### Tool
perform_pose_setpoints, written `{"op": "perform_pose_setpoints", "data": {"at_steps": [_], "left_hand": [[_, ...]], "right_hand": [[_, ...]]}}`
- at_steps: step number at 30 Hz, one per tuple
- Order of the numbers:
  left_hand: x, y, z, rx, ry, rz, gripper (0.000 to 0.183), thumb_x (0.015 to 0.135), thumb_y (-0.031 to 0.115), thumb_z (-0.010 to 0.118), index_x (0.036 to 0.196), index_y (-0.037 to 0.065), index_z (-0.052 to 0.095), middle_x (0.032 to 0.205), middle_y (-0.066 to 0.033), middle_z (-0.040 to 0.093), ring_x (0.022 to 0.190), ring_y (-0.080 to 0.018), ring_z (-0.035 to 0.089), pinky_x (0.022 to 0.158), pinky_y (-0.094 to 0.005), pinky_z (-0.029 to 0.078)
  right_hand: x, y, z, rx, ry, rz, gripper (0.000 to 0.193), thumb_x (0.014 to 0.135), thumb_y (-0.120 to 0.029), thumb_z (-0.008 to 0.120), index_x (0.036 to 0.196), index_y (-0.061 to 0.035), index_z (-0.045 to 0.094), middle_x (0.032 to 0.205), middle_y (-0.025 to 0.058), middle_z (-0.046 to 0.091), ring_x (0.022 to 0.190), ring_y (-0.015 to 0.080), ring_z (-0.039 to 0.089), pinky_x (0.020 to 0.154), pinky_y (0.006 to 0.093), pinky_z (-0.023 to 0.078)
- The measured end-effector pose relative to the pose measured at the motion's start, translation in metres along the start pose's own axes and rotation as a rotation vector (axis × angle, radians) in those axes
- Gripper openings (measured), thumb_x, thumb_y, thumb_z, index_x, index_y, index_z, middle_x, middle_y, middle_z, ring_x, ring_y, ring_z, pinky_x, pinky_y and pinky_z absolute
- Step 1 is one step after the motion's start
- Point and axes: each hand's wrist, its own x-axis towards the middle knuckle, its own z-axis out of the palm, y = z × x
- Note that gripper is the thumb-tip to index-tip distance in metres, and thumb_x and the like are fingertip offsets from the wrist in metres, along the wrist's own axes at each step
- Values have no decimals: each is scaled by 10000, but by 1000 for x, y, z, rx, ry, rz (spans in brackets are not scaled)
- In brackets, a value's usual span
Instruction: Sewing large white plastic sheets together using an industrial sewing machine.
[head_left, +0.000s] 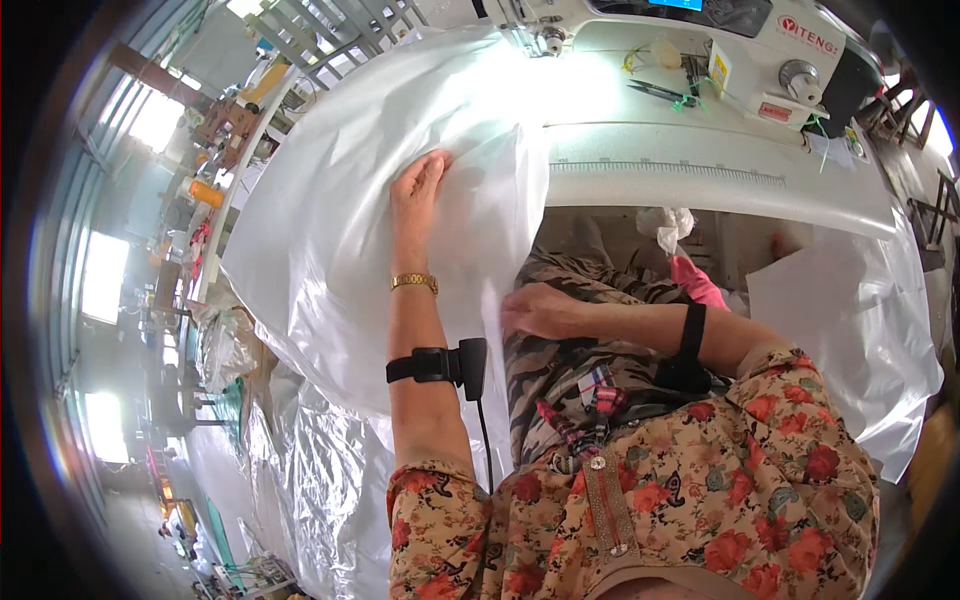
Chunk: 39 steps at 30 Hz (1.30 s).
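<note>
A large glossy white sheet (330,230), plastic-like, spreads over the left of the table and up to the sewing machine's needle area (550,40), where a bright lamp washes out detail. On top of it lies my left hand (422,185), fingers drawn together and pinching the sheet; their tips are partly hidden. Above my lap, my right hand (543,310) is closed at the sheet's hanging right edge, fingertips partly covered by it. The white sewing machine (690,30) stands at the far side.
Black thread snips (660,95) lie on the machine bed beside a printed ruler scale (670,168). Another white sheet (850,310) hangs at the right. Crumpled clear plastic (330,480) fills the lower left. A cable (486,440) runs from my left forearm's strap.
</note>
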Motion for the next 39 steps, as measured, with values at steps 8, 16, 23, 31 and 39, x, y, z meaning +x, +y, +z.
{"op": "perform_pose_setpoints", "data": {"at_steps": [8, 16, 23, 31, 39], "left_hand": [[-5, 8, 0, 26, 3, -34, 335, 960, 221, 607, 1148, -54, 646, 1077, -99, 686, 1016, -154, 640, 916, -253, 490], [-4, 8, 2, 20, 3, -23, 304, 964, 182, 590, 1152, -51, 643, 1092, -104, 680, 1031, -163, 638, 950, -266, 488], [-6, 10, 1, 9, -18, -42, 314, 976, 181, 569, 1171, -58, 628, 1138, -126, 664, 1079, -189, 624, 971, -289, 472], [-1, 4, -6, 56, -9, -68, 300, 959, 196, 598, 1144, -32, 657, 1090, -103, 682, 1016, -161, 637, 944, -270, 488], [-6, 8, -2, 74, -6, -13, 313, 959, 213, 597, 1158, -23, 651, 1089, -94, 687, 1045, -164, 632, 950, -272, 478]], "right_hand": [[-1, -5, 8, 71, -173, 201, 476, 908, -464, 537, 747, -63, 737, 739, 85, 712, 743, 277, 684, 737, 382, 517], [-8, -17, 22, 623, -236, 63, 439, 960, -382, 533, 935, 26, 696, 872, 104, 719, 708, 194, 677, 723, 328, 535], [0, -23, 9, 104, 56, 55, 415, 939, -335, 546, 777, 39, 623, 774, 202, 639, 760, 304, 651, 696, 404, 482], [-71, -72, -59, 347, -122, -537, 366, 982, -252, 532, 776, 44, 595, 630, 191, 513, 527, 244, 475, 546, 403, 409], [-151, 29, -107, 336, 82, 432, 287, 930, -213, 567, 827, 40, 656, 642, 98, 623, 631, 141, 624, 615, 320, 491]]}}
